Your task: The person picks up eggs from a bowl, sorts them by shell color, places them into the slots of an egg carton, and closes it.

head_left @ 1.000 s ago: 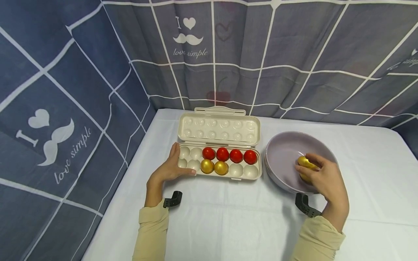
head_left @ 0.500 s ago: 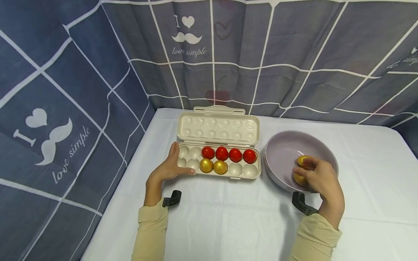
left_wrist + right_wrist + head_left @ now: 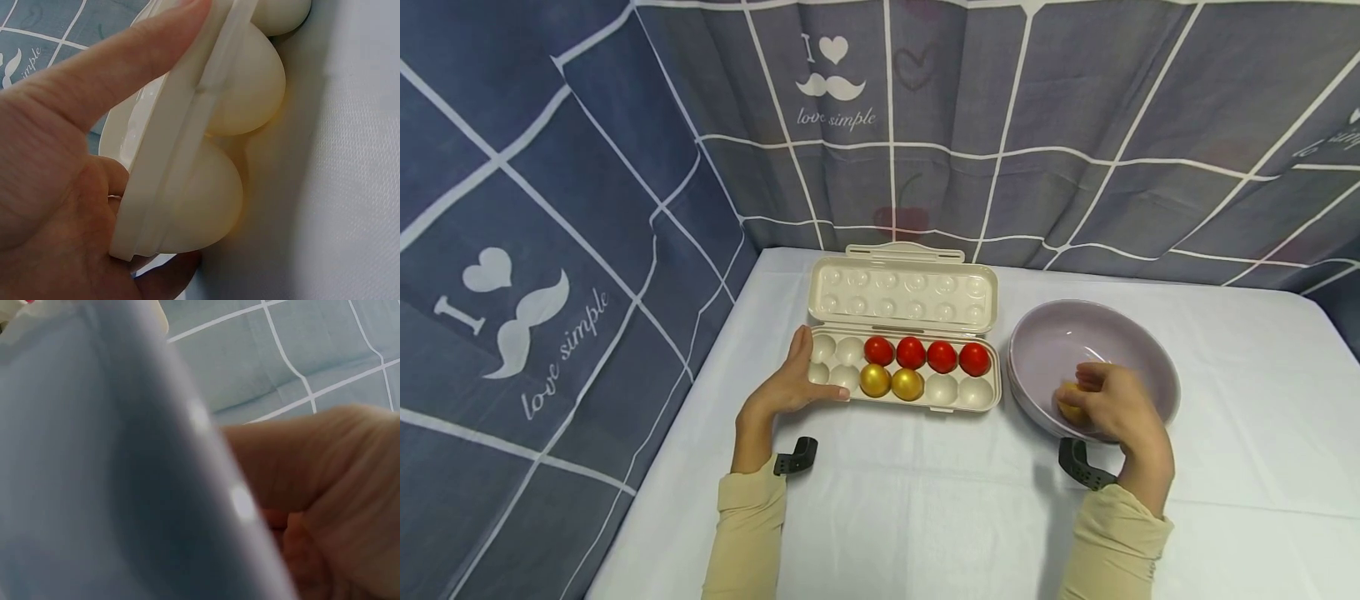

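Observation:
In the head view my left hand (image 3: 791,382) grips the left end of a cream egg carton (image 3: 857,402), thumb along the front rim and fingers at the back. The left wrist view shows that thumb (image 3: 119,78) over the rim, with fingers curled below. Several red eggs (image 3: 911,353) sit in the back row, and two golden eggs (image 3: 891,382) in the front row. My right hand (image 3: 1120,406) reaches into a mauve bowl (image 3: 1047,342), its thumb and curled fingers around a golden egg (image 3: 1072,407). The bowl wall (image 3: 156,456) hides the fingertips in the right wrist view.
The carton's lid (image 3: 902,296) lies folded back toward the curtain (image 3: 955,108) behind the table. Bare cups (image 3: 958,392) show at both ends of the tray. A white cloth (image 3: 925,500) covers the table.
My right hand has moved left inside the bowl, and the golden egg at its thumb has shifted left too. A second golden egg there is now hidden. My left hand stays put.

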Tool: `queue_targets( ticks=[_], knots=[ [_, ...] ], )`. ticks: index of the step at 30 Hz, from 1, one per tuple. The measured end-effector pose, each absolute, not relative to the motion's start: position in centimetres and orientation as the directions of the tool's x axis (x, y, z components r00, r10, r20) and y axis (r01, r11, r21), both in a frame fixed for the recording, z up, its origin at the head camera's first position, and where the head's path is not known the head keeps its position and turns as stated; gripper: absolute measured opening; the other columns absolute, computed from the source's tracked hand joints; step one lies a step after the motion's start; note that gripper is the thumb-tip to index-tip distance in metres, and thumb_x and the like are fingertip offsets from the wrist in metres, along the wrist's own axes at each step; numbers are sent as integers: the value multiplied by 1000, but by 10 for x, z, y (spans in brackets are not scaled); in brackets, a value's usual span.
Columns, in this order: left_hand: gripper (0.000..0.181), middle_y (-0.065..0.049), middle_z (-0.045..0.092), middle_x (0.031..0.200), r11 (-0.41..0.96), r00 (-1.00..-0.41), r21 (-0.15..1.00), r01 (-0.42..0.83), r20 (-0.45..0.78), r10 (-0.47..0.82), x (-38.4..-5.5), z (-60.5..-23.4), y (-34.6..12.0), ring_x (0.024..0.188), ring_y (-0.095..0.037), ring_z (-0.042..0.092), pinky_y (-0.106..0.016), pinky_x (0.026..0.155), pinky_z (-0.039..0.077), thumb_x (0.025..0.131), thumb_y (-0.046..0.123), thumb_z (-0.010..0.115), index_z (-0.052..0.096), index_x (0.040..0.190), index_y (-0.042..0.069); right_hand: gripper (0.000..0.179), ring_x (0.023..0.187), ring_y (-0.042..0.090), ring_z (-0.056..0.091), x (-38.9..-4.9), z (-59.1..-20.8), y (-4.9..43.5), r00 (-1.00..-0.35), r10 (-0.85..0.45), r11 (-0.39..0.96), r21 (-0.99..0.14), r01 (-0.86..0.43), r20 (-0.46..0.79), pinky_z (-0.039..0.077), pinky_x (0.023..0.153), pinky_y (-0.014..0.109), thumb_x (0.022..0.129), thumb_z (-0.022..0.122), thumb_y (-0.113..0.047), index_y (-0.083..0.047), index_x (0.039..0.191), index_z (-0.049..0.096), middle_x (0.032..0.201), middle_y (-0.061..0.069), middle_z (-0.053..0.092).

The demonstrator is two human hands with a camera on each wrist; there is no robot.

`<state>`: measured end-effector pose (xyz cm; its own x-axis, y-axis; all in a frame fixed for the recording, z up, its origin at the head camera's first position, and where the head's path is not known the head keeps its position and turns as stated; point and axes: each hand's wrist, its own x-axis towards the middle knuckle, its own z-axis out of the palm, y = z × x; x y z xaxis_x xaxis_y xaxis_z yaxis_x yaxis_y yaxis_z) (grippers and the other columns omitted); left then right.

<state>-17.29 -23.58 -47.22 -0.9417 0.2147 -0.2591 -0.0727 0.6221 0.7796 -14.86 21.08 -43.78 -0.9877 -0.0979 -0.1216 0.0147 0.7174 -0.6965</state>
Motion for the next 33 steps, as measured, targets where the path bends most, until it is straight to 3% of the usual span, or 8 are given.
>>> queue_targets(
  ticks=[11, 22, 33],
  knots=[
    [131, -19, -23, 160, 638, -942, 767, -66, -259, 214, -173, -473, -237, 147, -32, -16, -54, 116, 2, 76, 35, 85, -14, 153, -3, 58, 117, 42, 54, -151, -440, 205, -975, -162, 712, -702, -7, -155, 41, 97, 49, 89, 72, -24, 14, 129, 55, 125, 30, 60],
    [131, -19, -22, 160, 651, -941, 757, -58, -259, 217, -173, -473, -236, 147, -32, -16, -54, 117, 3, 76, 36, 85, -13, 153, -3, 49, 100, 26, 62, -153, -445, 202, -950, -259, 709, -702, -65, -173, 46, 87, 35, 87, 75, -20, 10, 124, 62, 108, 16, 70],
    [130, -18, -22, 160, 647, -941, 759, -71, -266, 209, -173, -474, -236, 147, -32, -15, -54, 116, 3, 76, 35, 85, -13, 153, -2, 46, 95, 23, 63, -156, -448, 199, -950, -273, 725, -682, -98, -153, 46, 88, 38, 86, 75, -19, 9, 121, 65, 104, 13, 72]
  ],
)
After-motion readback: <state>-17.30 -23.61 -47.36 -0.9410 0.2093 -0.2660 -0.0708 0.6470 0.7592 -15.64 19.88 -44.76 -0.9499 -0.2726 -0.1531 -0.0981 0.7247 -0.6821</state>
